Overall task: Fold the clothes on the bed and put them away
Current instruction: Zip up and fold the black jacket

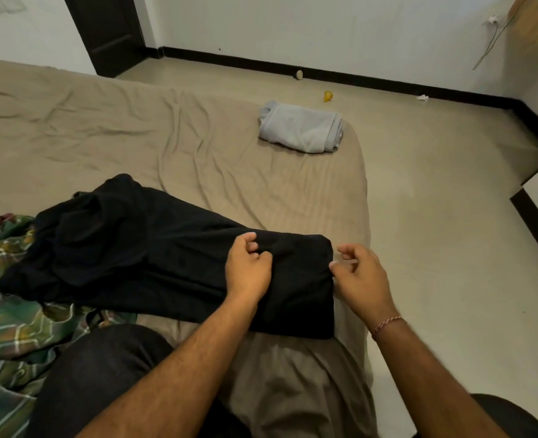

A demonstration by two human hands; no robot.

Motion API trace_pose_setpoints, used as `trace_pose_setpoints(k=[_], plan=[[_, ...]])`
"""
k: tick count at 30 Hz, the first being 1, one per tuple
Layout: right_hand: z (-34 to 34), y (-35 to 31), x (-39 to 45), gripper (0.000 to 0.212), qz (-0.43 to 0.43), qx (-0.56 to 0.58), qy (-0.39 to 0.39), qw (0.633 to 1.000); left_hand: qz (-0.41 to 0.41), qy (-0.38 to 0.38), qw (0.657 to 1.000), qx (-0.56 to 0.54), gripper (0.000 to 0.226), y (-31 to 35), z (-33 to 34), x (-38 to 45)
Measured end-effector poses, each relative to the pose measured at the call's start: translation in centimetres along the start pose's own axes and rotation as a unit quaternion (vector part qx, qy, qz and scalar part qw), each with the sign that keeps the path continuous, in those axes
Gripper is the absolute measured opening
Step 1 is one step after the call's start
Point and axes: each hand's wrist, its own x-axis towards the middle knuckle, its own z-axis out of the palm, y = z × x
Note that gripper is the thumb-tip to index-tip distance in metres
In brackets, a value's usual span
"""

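Currently the black garment lies across the near part of the bed, stretched from the left side toward the right edge. Its right end is doubled over into a flat, squared block; its left end is bunched and unfolded, overlapping the patterned cloth.

Your left hand rests on top of the folded end. Its fingers are curled and appear to pinch a small ridge of fabric against the thumb. Your right hand sits at the right edge of the fold, at the bed's edge. Its fingers are spread and slightly bent; the thumb touches or nearly touches the fabric edge, but no grip shows.

Status, judged from the layout:
- Done: one grey garment is folded and lies near the far right corner of the bed, well apart from the black one. It has not been put away.
- In hand: the black garment is partly folded. Only its right end is in shape.
- Left: flatten and fold the bunched left portion, then deal with the patterned cloth at the left, if it counts among the clothes. It cannot be told whether this is clothing or bedding.
- Left: carry all folded items to storage. No storage place can be identified with certainty.
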Motion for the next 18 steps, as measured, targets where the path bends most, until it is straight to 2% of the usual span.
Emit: trace_pose_setpoints(k=[1,2,3,4,6,8,9,12,15,18], plan=[[0.2,0.4,0.1,0.032,0.028,-0.005,-0.006,1.000,0.083,0.032,0.994,0.058,0.042,0.2,-0.2,-0.1],[0.5,0.6,0.1,0.035,0.072,0.031,-0.033,0.996,0.161,0.034,0.981,0.100,0.039,0.5,-0.1,-0.4],[0.8,0.6,0.0,0.035,0.115,0.082,-0.065,0.988,0.212,0.005,0.969,0.125,0.035,1.1,0.3,-1.0],[1.2,0.6,-0.1,0.031,0.148,0.134,-0.089,0.976,0.221,-0.046,0.964,0.143,0.032,1.4,0.9,-1.8],[1.6,0.0,-0.6,0.018,0.174,0.223,-0.125,0.951,0.161,-0.150,0.958,0.182,0.042,1.2,2.3,-3.1],[1.9,-0.4,-1.2,0.020,0.170,0.299,-0.156,0.926,0.095,-0.191,0.953,0.215,0.059,0.0,3.1,-3.5],[2.1,-0.8,-1.6,0.025,0.163,0.318,-0.176,0.917,0.082,-0.186,0.955,0.214,0.057,-0.5,3.0,-3.2],[2.1,-1.3,-2.1,0.037,0.136,0.293,-0.223,0.920,0.056,-0.151,0.972,0.174,0.020,-0.5,2.2,-1.8],[1.4,-1.4,-1.0,0.032,0.134,0.296,-0.151,0.934,0.022,-0.145,0.984,0.103,0.015,-0.6,1.9,-1.0],[0.2,-1.1,0.5,0.025,0.149,0.322,-0.064,0.933,0.020,-0.172,0.985,0.003,0.016,0.5,3.1,-1.9]])
